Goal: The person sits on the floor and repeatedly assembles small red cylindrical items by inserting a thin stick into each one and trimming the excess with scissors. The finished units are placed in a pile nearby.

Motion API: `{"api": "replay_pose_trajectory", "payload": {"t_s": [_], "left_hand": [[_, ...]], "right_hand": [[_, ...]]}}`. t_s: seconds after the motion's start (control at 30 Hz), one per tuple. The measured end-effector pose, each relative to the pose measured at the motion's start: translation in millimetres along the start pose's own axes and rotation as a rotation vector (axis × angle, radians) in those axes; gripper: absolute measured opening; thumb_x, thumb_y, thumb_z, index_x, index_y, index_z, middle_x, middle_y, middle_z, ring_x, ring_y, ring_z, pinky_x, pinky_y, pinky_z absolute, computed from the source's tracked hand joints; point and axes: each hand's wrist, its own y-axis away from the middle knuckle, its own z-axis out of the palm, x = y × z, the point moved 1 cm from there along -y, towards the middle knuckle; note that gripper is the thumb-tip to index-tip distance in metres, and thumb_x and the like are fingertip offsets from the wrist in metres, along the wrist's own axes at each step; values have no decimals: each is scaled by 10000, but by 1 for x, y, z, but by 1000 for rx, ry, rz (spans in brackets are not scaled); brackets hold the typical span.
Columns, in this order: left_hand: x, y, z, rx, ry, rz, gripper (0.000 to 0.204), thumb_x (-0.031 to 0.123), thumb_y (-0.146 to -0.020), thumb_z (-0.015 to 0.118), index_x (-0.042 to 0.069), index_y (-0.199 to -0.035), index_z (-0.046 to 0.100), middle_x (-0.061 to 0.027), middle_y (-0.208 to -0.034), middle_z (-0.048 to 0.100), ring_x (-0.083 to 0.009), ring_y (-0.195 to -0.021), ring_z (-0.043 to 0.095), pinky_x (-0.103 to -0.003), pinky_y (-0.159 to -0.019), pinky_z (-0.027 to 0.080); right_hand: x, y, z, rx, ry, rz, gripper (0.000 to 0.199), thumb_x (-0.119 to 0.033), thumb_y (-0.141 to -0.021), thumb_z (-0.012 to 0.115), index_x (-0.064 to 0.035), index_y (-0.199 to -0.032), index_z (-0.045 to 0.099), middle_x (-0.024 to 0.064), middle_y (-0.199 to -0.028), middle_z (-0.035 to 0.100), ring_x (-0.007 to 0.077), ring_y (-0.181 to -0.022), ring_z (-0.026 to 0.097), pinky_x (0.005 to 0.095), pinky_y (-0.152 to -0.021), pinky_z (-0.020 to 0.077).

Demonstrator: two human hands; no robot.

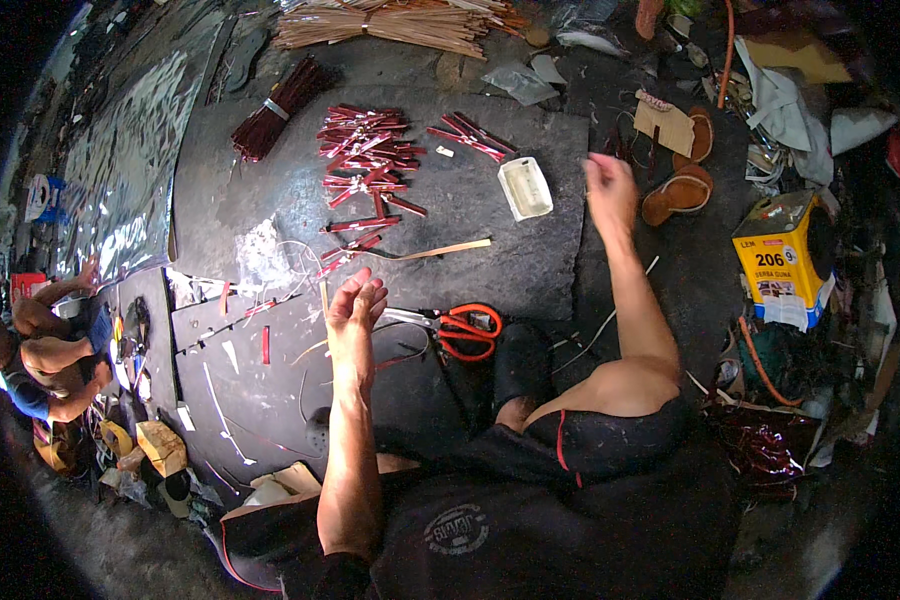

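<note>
My left hand is raised over the dark mat with its palm partly upward. Its fingers are loosely bent and apart, and I see nothing in them. Just beyond its fingertips lie several dark red strips with pale ends, heaped in a column. Farther to the right, past the mat's edge, my right hand has its fingers drawn together in a slightly blurred pinch. Whatever it may hold is too small to make out. Beside my left wrist lie scissors with orange handles.
A pale rectangular tray sits on the mat near some loose red strips. A tied dark red bundle lies farther left. Sandals and a yellow box are at right. Another person sits at far left.
</note>
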Motion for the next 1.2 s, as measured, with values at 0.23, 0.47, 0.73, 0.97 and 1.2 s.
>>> {"api": "replay_pose_trajectory", "payload": {"t_s": [0.23, 0.47, 0.73, 0.97, 1.2], "left_hand": [[13, 2, 1, -39, -99, 31, 501, 304, -945, 612, -22, -1314, 520, -219, -1257, 575, -308, -1187, 572, -398, -1040, 439], [8, 6, -34, 74, -58, 28, 424, 256, -970, 587, -10, -1296, 533, -202, -1234, 587, -295, -1176, 577, -397, -1031, 448], [3, 2, -34, 80, -41, -7, 323, 179, -976, 581, 12, -1252, 582, -122, -1116, 658, -200, -1030, 641, -322, -921, 516], [5, 2, -33, 55, -14, -18, 308, 153, -977, 572, 3, -1247, 582, -125, -1110, 659, -197, -1028, 642, -320, -930, 517], [7, -2, -25, 35, 63, 10, 345, 187, -965, 617, 40, -1274, 576, -103, -1206, 624, -196, -1086, 616, -337, -935, 516]], "right_hand": [[-84, -32, 117, -480, 472, -633, 138, -159, -847, 635, -79, -949, 681, 103, -964, 660, 295, -984, 617, 437, -853, 432], [-87, -29, 164, -580, 788, -577, 230, -97, -901, 531, -33, -1079, 661, 144, -1038, 686, 282, -1051, 634, 455, -936, 416], [-68, -28, 168, -433, 592, -599, 98, -77, -853, 573, -37, -932, 614, 162, -969, 650, 321, -944, 622, 455, -828, 425], [-94, -23, 150, -296, 474, -639, 99, -129, -845, 641, -90, -933, 616, 129, -925, 647, 329, -885, 621, 469, -789, 412], [-160, 60, 135, -1008, -332, -413, 149, -158, -884, 689, -30, -947, 647, 44, -830, 681, 111, -767, 619, 298, -700, 505]]}}
